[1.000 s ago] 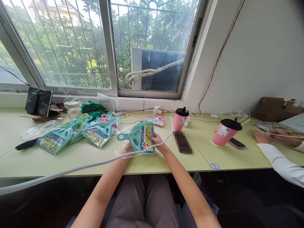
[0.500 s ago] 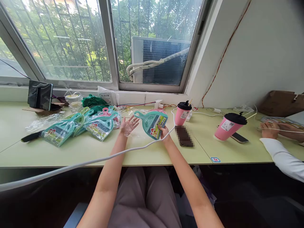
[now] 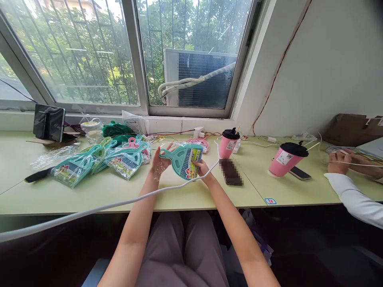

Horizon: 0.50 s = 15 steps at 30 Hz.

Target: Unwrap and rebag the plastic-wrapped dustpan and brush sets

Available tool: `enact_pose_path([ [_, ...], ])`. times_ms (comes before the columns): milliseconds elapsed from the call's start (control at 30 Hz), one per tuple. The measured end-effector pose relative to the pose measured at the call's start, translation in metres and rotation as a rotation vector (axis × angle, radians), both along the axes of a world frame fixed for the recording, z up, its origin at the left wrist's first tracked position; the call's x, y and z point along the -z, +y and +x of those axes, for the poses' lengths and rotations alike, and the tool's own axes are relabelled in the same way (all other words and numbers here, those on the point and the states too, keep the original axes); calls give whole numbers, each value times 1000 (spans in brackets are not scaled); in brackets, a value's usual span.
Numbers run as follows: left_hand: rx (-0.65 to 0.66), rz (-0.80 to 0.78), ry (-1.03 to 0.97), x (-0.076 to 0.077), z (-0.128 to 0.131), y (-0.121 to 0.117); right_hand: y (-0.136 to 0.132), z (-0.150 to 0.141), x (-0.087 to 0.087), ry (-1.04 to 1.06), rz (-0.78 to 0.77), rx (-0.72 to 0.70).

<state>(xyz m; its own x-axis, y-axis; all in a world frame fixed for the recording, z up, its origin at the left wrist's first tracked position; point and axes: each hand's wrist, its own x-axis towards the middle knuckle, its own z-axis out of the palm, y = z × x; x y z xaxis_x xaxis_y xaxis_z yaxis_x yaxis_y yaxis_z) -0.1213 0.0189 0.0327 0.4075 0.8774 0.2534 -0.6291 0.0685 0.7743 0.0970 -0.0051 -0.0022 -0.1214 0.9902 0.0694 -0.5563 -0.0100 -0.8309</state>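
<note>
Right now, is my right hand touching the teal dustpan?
Touching. The head view shows your right hand gripping the right edge of the teal dustpan, with the fingers pressed against it.

1. You are at a shared office-style workroom.
2. Your bench: a long pale green desk [image 3: 185, 199] under a barred window [image 3: 140, 59].
3. Outside, an air conditioner unit [image 3: 197, 79].
4. Noted nearby: a takeaway cup [image 3: 284, 165], a phone [image 3: 300, 173], a co-worker's white sleeve [image 3: 350, 199].
</note>
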Motion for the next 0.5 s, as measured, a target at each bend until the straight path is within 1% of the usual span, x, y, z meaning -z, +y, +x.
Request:
enact_pose_path([
  [100,-36,10,-38,2,0,3,1,1,-1,18,3,36],
  [167,-118,-4,-45,3,0,8,5,3,0,46,-15,84],
  [233,-218,-53,15,5,-2,13,8,6,2,63,-45,139],
  [300,-267,-89,130,7,-3,17,11,7,4,49,-67,174],
  [400,-247,-47,262,8,-3,17,13,8,6,5,-69,169],
  [500,-187,9,300,7,-3,13,12,9,6,-17,-82,163],
])
